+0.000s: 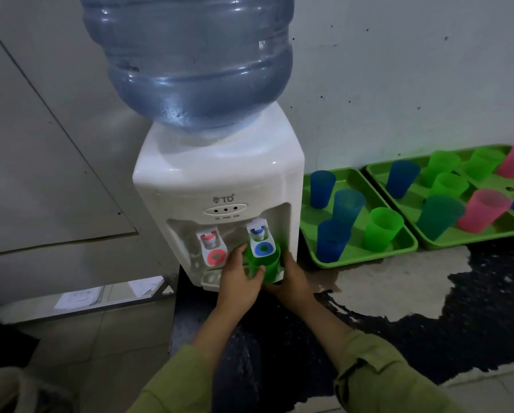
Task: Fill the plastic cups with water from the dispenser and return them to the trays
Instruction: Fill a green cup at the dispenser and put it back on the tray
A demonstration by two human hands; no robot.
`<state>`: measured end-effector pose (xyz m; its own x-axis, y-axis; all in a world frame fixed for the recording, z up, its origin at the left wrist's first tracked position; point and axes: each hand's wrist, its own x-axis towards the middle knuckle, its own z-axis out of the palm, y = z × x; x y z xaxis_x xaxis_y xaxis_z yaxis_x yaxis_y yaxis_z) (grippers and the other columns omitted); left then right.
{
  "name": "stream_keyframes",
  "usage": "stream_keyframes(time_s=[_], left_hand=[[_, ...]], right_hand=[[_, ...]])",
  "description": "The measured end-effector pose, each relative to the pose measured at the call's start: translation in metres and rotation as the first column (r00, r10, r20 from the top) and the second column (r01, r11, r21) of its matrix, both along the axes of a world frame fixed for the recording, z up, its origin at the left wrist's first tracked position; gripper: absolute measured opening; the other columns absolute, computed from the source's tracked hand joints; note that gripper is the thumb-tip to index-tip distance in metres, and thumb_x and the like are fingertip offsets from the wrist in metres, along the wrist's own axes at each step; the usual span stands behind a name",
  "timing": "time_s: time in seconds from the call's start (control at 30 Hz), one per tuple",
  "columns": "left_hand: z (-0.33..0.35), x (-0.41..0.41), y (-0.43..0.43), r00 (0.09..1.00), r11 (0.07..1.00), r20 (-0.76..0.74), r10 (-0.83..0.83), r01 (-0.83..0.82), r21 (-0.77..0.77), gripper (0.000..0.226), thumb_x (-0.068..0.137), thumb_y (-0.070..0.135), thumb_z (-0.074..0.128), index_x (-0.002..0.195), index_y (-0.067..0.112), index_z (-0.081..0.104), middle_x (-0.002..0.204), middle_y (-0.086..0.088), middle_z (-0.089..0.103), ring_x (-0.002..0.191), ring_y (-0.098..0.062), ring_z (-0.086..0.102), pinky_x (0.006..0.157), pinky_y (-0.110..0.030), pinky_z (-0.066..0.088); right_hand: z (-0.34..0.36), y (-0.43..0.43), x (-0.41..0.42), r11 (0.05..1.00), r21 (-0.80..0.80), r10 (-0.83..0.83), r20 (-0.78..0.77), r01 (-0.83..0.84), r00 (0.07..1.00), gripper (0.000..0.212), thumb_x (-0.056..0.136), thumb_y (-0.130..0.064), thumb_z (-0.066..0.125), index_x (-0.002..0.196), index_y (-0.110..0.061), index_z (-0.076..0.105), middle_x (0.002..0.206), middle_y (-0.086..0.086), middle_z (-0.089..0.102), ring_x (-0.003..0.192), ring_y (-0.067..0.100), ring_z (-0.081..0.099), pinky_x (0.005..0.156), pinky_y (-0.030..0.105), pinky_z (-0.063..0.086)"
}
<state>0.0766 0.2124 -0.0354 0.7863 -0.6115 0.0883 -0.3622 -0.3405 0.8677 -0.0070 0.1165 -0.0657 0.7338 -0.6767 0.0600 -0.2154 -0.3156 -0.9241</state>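
Under the blue tap (261, 243) on the right side of the dispenser (220, 186), a green cup (264, 265) is held upright against the tap lever. Left hand (240, 283) has its fingers curled round the cup's left wall, thumb across the front. Right hand (294, 278) cups the right wall; its fingertips are hidden behind the cup, so their exact state cannot be told. Whether water is flowing cannot be told.

Risks, as judged:
- Overfilling: the cup mouth sits partly behind the lever, so the level is hard to read. Late release would send water over the rim onto the drip tray (211, 278).
- Spillage in transfer: a thin plastic cup squeezed by two hands may flex and slop on the way to the near tray (357, 257).
- Wrong tap: the red tap (212, 248) stands just beside the left hand; a knock could release hot water.
- The worn dark worktop (428, 308) in front looks patchy; any wet there would make a set-down cup slide.

Count:
- Dispenser: one, with one bottle (190, 61) and two taps.
- Trays: at least two, green, along the rear edge by the wall; a third may show at the right frame edge.
- Near tray: three blue cups, one green.
- Far tray: about eight cups visible, in blue, green, teal and pink; some are cut off.
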Motion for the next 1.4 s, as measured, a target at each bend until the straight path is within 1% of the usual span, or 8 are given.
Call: stream_keyframes(time_s=[0.1, 0.2, 0.3, 0.4, 0.6, 1.03, 1.2, 1.4], left_hand=[[0.006, 0.002, 0.003, 0.999, 0.999, 0.048, 0.023, -0.021, -0.030, 0.050, 0.082, 0.007, 0.066, 0.129, 0.012, 0.048, 0.115, 0.006, 0.055, 0.100, -0.002, 0.054, 0.078, 0.000, 0.041], [0.012, 0.006, 0.003, 0.995, 0.998, 0.097, 0.039, -0.033, -0.063, 0.044, 0.083, 0.004, 0.064, 0.125, 0.009, 0.052, 0.115, 0.001, 0.060, 0.102, -0.009, 0.058, 0.085, -0.022, 0.051], [0.016, 0.012, -0.001, 0.980, 0.996, 0.179, 0.086, -0.078, -0.047, 0.035, 0.082, 0.004, 0.064, 0.116, 0.007, 0.058, 0.108, -0.008, 0.066, 0.091, -0.017, 0.063, 0.079, -0.028, 0.053], [0.020, 0.017, -0.007, 0.984, 0.996, 0.162, 0.074, -0.080, 0.032, 0.023, 0.084, 0.013, 0.065, 0.107, 0.010, 0.062, 0.100, -0.006, 0.069, 0.087, -0.021, 0.065, 0.080, -0.035, 0.054], [0.023, 0.019, -0.018, 0.990, 0.977, 0.081, 0.114, -0.126, 0.172, 0.008, 0.089, 0.022, 0.059, 0.094, 0.016, 0.060, 0.092, 0.002, 0.068, 0.083, -0.016, 0.062, 0.075, -0.027, 0.049], [0.031, 0.001, -0.002, 0.989, 0.989, -0.054, 0.134, -0.137, -0.051, 0.021, 0.086, 0.006, 0.058, 0.107, 0.010, 0.062, 0.087, -0.001, 0.067, 0.082, -0.018, 0.064, 0.074, -0.026, 0.051], [0.041, 0.000, 0.004, 0.980, 0.976, -0.120, 0.158, -0.174, -0.130, 0.019, 0.083, 0.006, 0.061, 0.099, 0.014, 0.064, 0.081, 0.001, 0.068, 0.071, -0.008, 0.063, 0.060, -0.010, 0.046], [0.062, 0.008, 0.004, 0.959, 0.968, -0.230, 0.163, -0.200, -0.150, 0.023, 0.082, 0.006, 0.059, 0.078, 0.028, 0.061, 0.087, -0.009, 0.071, 0.074, -0.018, 0.063, 0.072, -0.033, 0.054]], right_hand=[[0.002, 0.000, 0.012, 0.999, 0.016, -0.042, -0.013, 0.042, 0.999, 0.075, 0.064, -0.029, 0.084, 0.126, -0.013, 0.046, 0.122, 0.004, 0.062, 0.111, 0.018, 0.059, 0.090, 0.023, 0.045], [-0.001, -0.001, 0.018, 0.996, 0.058, -0.074, -0.013, 0.074, 0.997, 0.072, 0.065, -0.030, 0.084, 0.125, -0.013, 0.049, 0.122, 0.005, 0.063, 0.112, 0.020, 0.059, 0.094, 0.033, 0.049], [-0.005, -0.001, 0.019, 0.994, 0.067, -0.092, -0.007, 0.092, 0.996, 0.070, 0.065, -0.024, 0.084, 0.124, -0.012, 0.049, 0.121, 0.007, 0.063, 0.111, 0.022, 0.060, 0.094, 0.041, 0.049], [-0.005, -0.001, 0.019, 0.994, 0.049, -0.102, -0.012, 0.103, 0.995, 0.068, 0.064, -0.020, 0.084, 0.122, -0.013, 0.049, 0.119, 0.006, 0.064, 0.109, 0.021, 0.061, 0.092, 0.039, 0.050], [-0.005, -0.006, 0.020, 0.997, 0.013, -0.074, -0.098, 0.076, 0.992, 0.070, 0.065, -0.019, 0.084, 0.124, -0.011, 0.046, 0.122, 0.009, 0.061, 0.111, 0.024, 0.059, 0.093, 0.039, 0.049], [0.002, -0.004, 0.019, 0.996, 0.031, -0.085, -0.101, 0.088, 0.991, 0.067, 0.062, -0.021, 0.085, 0.119, -0.016, 0.050, 0.114, 0.005, 0.067, 0.104, 0.022, 0.063, 0.087, 0.038, 0.052], [0.006, -0.001, 0.018, 0.996, 0.031, -0.085, -0.093, 0.088, 0.992, 0.071, 0.063, -0.016, 0.085, 0.124, -0.013, 0.050, 0.116, 0.007, 0.066, 0.107, 0.024, 0.062, 0.091, 0.042, 0.051], [0.008, 0.000, 0.017, 0.994, -0.034, -0.111, -0.142, 0.107, 0.984, 0.074, 0.061, -0.020, 0.086, 0.124, -0.007, 0.049, 0.115, 0.013, 0.066, 0.105, 0.029, 0.062, 0.088, 0.038, 0.051]])
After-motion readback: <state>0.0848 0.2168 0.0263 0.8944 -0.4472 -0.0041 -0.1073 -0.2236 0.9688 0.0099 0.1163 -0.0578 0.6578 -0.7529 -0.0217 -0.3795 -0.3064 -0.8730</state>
